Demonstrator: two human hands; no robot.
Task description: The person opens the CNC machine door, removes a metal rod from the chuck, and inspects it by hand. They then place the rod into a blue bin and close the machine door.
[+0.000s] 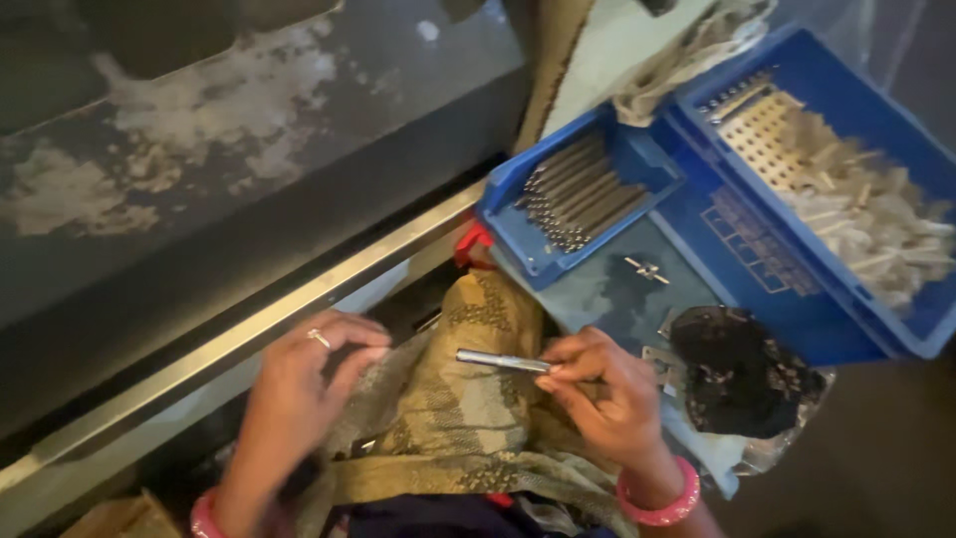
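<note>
One slim metal pin (pixel 503 361), stiff, light, probably slick; pinched at its right end by right hand (pixel 605 397) fingertips over patterned olive cloth (pixel 468 408). Best gripped mid-shaft. Left hand (pixel 304 384) curled loosely, holding nothing visible. More pins in small blue tray (pixel 518 234) beyond.

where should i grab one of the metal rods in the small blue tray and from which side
Probably by the near ends of the metal rods, coming from above. They lie side by side, packed flat in the small blue tray, so their sides are shut in by neighbours and the tray walls. The right hand holds a single rod near one end, its fingers pinching it.
</note>
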